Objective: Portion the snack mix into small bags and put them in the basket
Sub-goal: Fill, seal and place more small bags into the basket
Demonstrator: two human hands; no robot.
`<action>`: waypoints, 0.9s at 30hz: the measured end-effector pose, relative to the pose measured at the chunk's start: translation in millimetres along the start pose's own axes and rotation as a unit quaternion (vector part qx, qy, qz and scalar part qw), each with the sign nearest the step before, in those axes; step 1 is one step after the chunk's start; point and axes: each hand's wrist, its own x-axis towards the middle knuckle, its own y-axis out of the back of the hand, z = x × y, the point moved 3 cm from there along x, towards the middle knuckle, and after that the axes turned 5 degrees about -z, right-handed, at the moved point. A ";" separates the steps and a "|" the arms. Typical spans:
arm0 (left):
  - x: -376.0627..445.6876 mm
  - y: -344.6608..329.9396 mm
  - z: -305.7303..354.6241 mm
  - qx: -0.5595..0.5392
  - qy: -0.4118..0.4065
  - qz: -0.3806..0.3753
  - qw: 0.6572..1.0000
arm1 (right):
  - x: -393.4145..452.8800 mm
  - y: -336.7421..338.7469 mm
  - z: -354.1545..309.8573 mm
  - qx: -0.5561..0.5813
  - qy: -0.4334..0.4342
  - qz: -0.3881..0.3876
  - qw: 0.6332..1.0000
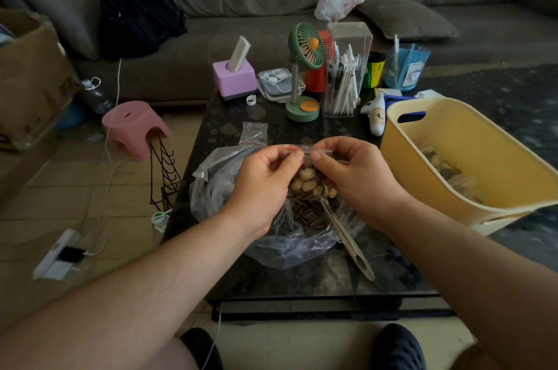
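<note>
Hands: left hand [265, 176] and right hand [353, 173] pinch small bag [308, 181] zip strip; press seal along fully before yellow basket [447, 158] at right.

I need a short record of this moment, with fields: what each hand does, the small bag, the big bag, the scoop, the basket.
left hand: pinches the zip strip of the small bag
right hand: pinches the same strip
small bag: holds peanuts, held above the big bag
big bag: open on the table, sunflower seeds inside
scoop: rests in the big bag, handle out
basket: yellow, on the right, some filled bags inside
</note>
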 end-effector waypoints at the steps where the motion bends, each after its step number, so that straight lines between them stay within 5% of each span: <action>1: -0.2 -0.2 -0.2 0.001 0.002 -0.001 1.000 | 0.0 -0.2 -0.3 -0.004 0.003 0.002 1.000; 27: 0.6 0.7 -2.3 -0.014 0.015 0.000 1.000 | 5.4 -3.6 5.7 -0.008 -0.015 -0.020 1.000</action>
